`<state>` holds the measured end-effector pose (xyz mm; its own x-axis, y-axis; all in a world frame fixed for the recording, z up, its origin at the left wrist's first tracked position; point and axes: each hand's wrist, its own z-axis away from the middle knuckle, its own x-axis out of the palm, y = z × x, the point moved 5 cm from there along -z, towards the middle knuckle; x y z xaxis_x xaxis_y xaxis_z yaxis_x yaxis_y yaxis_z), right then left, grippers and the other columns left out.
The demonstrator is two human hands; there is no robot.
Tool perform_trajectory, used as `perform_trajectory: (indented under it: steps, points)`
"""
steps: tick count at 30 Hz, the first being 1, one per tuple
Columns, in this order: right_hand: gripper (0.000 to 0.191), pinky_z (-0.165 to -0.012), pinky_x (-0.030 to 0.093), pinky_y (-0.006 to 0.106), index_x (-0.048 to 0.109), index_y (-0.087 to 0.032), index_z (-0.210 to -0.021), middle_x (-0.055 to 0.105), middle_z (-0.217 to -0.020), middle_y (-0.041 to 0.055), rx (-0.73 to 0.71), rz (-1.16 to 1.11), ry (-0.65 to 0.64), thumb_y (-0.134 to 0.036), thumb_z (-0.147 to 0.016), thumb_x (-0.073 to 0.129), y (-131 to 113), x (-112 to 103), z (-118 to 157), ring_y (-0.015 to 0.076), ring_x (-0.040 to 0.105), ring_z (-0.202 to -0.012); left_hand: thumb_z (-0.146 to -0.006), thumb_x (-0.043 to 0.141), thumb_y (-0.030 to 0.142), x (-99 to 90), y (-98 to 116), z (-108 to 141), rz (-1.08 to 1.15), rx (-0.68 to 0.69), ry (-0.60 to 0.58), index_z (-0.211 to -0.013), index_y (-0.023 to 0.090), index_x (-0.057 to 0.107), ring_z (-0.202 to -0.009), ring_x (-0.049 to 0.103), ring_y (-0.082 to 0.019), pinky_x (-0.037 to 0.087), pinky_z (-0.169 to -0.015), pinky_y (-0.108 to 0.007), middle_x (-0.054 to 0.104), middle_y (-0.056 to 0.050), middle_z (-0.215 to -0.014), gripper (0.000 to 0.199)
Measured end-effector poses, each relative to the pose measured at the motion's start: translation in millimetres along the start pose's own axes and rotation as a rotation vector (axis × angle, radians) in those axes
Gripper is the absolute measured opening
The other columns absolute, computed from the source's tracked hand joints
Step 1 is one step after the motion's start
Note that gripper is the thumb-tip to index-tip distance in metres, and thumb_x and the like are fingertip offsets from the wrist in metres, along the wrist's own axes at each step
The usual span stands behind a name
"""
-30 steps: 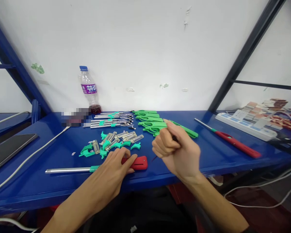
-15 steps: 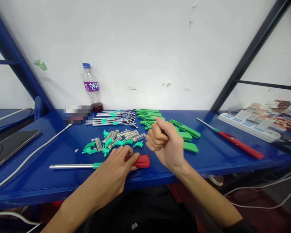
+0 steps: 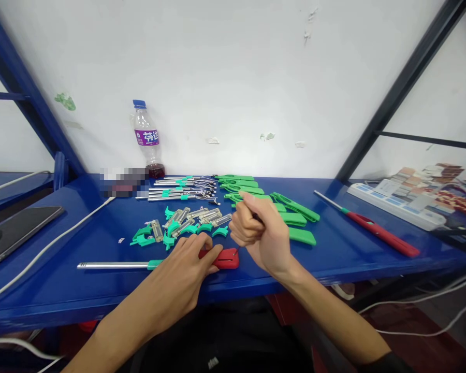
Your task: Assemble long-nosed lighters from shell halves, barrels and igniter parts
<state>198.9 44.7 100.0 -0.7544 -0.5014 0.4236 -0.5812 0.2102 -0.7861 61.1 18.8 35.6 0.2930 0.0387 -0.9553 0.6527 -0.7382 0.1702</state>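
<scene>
My left hand presses a red stick lighter flat on the table near the front edge, its fingers closed around the red body. The lighter's silver tube points left, with a teal collar where it meets the handle; part of the body is hidden under my fingers. My right hand is a fist around what looks like a screwdriver. Its thin shaft slants down to the right end of the red body, and most of its dark handle is hidden. Just behind lie teal triggers and clear fuel tanks.
Silver tubes with wires lie farther back, beside green lighter shells. Another red stick lighter rests at right, near a white power strip. A drink bottle, a phone and a white cable are at left.
My right fist has shifted slightly and turned a little, the shaft still at the lighter's end. The left hand keeps its hold; the whole view has moved slightly.
</scene>
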Motion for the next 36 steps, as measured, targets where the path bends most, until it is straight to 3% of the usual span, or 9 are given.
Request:
perform_trajectory:
  steps: [7,16,22,29,32,36]
  points:
    - [0.059,-0.041,0.009,0.023,0.024,-0.023,-0.053,0.013,-0.050,-0.0104,-0.003,0.006,-0.003,-0.033,-0.103,0.053,2,-1,-3,0.0055,0.009,-0.043,-0.104,0.040,0.009,-0.8,0,-1,0.020,0.016,0.048,-0.122,0.024,0.062,-0.096,0.055,-0.025,0.051,-0.086,-0.038,0.055,-0.009,-0.110,0.032]
    - [0.060,-0.042,0.009,0.023,0.026,-0.023,-0.053,0.015,-0.050,-0.0107,0.010,0.042,0.031,-0.041,-0.101,0.056,7,-2,-2,0.0056,0.010,-0.044,-0.106,0.039,0.011,1.0,2,-2,-0.004,-0.019,-0.043,-0.116,0.020,0.062,-0.095,0.052,-0.026,0.050,-0.086,-0.043,0.054,-0.010,-0.111,0.027]
    - [0.057,-0.040,0.005,0.023,0.028,-0.025,-0.054,0.015,-0.049,-0.0119,0.073,0.003,0.087,-0.046,-0.097,0.058,10,-10,-10,0.0061,0.007,-0.043,-0.104,0.038,0.008,-0.8,1,-2,0.005,-0.002,0.008,-0.122,0.023,0.062,-0.097,0.054,-0.025,0.050,-0.086,-0.039,0.055,-0.009,-0.111,0.033]
    - [0.060,-0.041,0.007,0.023,0.028,-0.024,-0.055,0.016,-0.049,-0.0121,0.096,0.030,0.045,-0.054,-0.096,0.062,13,-8,-7,0.0062,0.008,-0.043,-0.105,0.035,0.015,2.4,2,-3,-0.023,-0.016,0.010,-0.128,0.020,0.060,-0.102,0.055,-0.029,0.049,-0.090,-0.047,0.058,-0.013,-0.115,0.034]
    - [0.063,-0.041,0.007,0.023,0.028,-0.024,-0.055,0.016,-0.048,-0.0116,0.058,0.046,0.077,-0.059,-0.097,0.060,12,-6,-2,0.0063,0.008,-0.043,-0.106,0.039,0.022,2.7,3,-5,-0.033,-0.057,0.032,-0.120,0.019,0.061,-0.102,0.055,-0.032,0.047,-0.092,-0.054,0.059,-0.013,-0.116,0.026]
    - [0.065,-0.041,0.007,0.023,0.026,-0.024,-0.054,0.015,-0.047,-0.0116,0.030,0.023,0.124,-0.061,-0.096,0.060,11,-7,1,0.0062,0.008,-0.043,-0.105,0.046,0.030,3.2,5,-11,-0.042,-0.108,0.057,-0.114,0.019,0.060,-0.098,0.055,-0.033,0.046,-0.088,-0.053,0.061,-0.012,-0.112,0.019]
